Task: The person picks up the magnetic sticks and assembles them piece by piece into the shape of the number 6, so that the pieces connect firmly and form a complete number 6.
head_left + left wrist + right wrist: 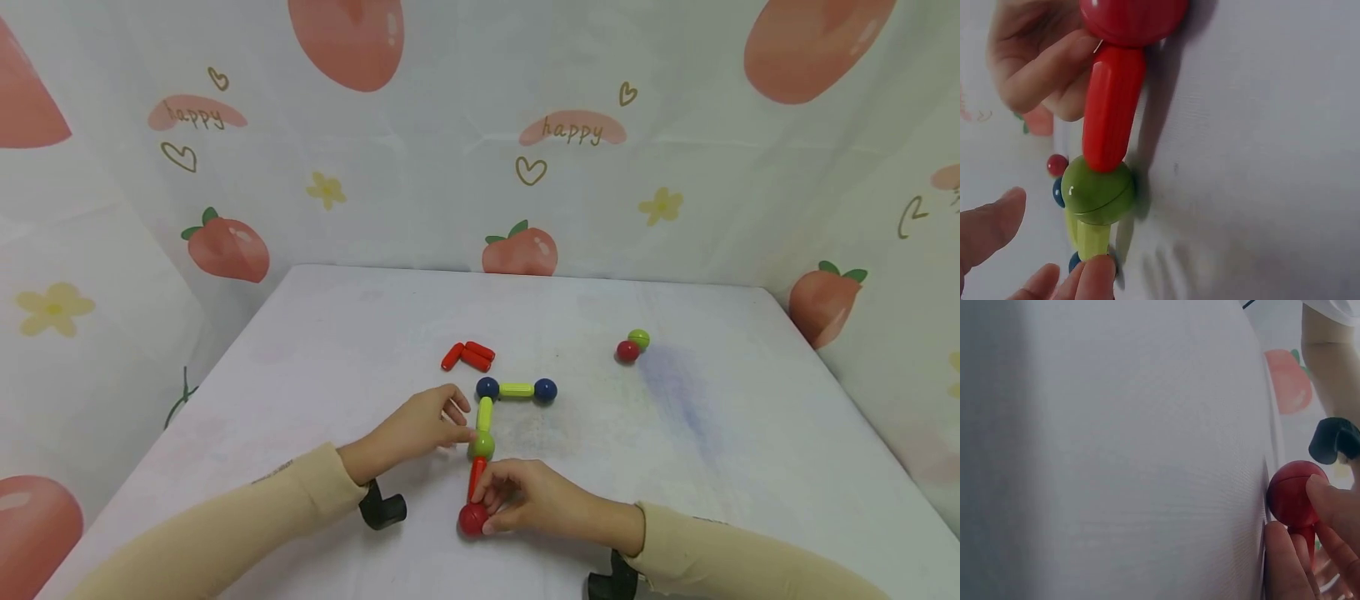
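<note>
A chain of toy balls and rods lies on the table: a red ball [472, 519], a red rod [1113, 106], a green ball [1098, 189], a yellow-green rod [484, 414], a dark blue ball [487, 388], then another yellow-green rod [516, 390] and blue ball [545, 390]. My right hand [528, 500] holds the red ball at the near end, its thumb [1329, 497] on the ball and its fingers by the red rod. Beside the green ball is my left hand [420, 425], its fingers loosely bent. In the left wrist view its thumb stands apart from the chain.
Several loose red rods [476, 360] lie beyond the chain. Farther right, a loose red ball [627, 352] and a green ball [639, 338] sit together. The white table [750, 400] is backed by a fruit-patterned cloth [420, 167].
</note>
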The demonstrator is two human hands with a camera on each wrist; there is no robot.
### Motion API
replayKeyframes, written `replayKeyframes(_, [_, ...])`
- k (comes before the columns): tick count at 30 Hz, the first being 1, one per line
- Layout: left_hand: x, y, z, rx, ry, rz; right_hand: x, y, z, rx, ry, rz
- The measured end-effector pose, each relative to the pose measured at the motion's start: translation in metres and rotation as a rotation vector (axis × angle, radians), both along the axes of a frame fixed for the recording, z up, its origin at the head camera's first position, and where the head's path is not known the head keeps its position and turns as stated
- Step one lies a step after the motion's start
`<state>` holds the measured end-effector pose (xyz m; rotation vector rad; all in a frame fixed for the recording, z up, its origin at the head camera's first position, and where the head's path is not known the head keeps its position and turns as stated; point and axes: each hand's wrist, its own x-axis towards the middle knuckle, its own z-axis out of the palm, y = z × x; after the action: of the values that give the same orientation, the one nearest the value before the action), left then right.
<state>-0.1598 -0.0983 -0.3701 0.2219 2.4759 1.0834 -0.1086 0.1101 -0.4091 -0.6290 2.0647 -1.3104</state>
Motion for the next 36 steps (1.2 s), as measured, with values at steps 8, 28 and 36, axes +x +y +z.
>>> replayKeyframes(8, [-0.005, 0.011, -0.012, 0.012, 0.014, -0.010, 0.001, 0.001, -0.002, -0.015, 0.009, 0.011])
replayKeyframes(28, [-0.007, 0.013, -0.014, 0.010, -0.011, -0.033, 0.000, 0.002, -0.001, -0.011, 0.015, 0.014])
replayKeyframes(36, [-0.009, 0.012, -0.015, 0.023, -0.013, -0.030, -0.016, 0.010, 0.024, -0.017, 0.123, -0.003])
